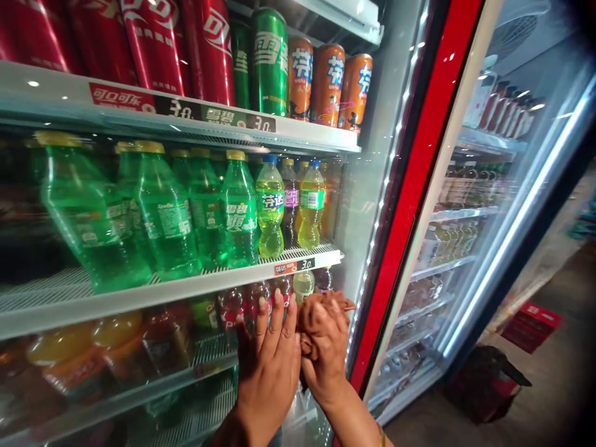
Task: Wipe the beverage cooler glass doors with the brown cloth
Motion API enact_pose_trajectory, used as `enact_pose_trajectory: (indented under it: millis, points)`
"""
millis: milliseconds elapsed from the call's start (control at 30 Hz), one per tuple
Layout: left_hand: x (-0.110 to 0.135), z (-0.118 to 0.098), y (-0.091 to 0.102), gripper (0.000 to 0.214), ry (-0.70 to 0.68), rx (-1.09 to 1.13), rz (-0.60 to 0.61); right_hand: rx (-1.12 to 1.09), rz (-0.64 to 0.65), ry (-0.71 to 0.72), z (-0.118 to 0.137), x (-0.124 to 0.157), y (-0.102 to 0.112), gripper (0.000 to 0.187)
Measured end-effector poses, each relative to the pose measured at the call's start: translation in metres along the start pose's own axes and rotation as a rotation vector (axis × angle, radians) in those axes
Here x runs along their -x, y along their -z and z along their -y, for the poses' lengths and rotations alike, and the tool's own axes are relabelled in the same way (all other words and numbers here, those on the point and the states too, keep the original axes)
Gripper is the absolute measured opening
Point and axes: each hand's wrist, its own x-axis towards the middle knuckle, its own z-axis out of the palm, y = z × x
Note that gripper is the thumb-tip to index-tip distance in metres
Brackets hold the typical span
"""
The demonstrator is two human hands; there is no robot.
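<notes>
Shop drinks cooler, door open; red door frame point(419, 186), second glass-fronted cooler point(465, 217) to the right, red crate point(531, 323) and dark bag point(484, 382) on the floor.

- Top shelf point(321, 133): red cans point(153, 43), green cans point(270, 62), orange cans point(328, 81), all in Chinese lettering; rail tags read "3.0".
- Wire shelf point(186, 282): green bottles point(167, 217) marked "Sprite", yellow bottles point(270, 211) with blue caps; price tag point(294, 266) "3.0".
- Lower shelf: red-labelled bottles point(254, 304), labels blurred.
- Left hand point(267, 366): flat, fingers straight, laid against those bottles.
- Right hand point(326, 357): closed round a brown cloth point(326, 305), bunched just beside the bottles at the shelf's right end.
</notes>
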Motion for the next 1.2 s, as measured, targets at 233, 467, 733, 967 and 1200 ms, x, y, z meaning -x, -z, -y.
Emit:
enact_pose_trajectory:
  millis: [233, 467, 733, 967, 1200]
  points:
    - [0.011, 0.007, 0.006, 0.079, 0.106, -0.267, -0.034, -0.074, -0.050, 0.028, -0.041, -0.019, 0.020, 0.029]
    - [0.030, 0.011, 0.010, 0.074, 0.087, -0.347, 0.022, -0.217, 0.085, 0.059, 0.007, 0.027, 0.004, 0.022]
    - [0.032, 0.028, 0.032, 0.072, 0.169, -0.366, 0.066, -0.168, -0.111, 0.008, -0.010, -0.017, 0.002, 0.026]
    - [0.047, 0.057, 0.047, 0.074, 0.092, -0.346, 0.005, -0.260, 0.117, 0.090, 0.071, 0.013, -0.021, 0.018]
    - [0.061, 0.100, 0.084, 0.079, 0.129, -0.375, -0.059, -0.176, -0.060, 0.030, 0.090, -0.007, -0.042, 0.027]
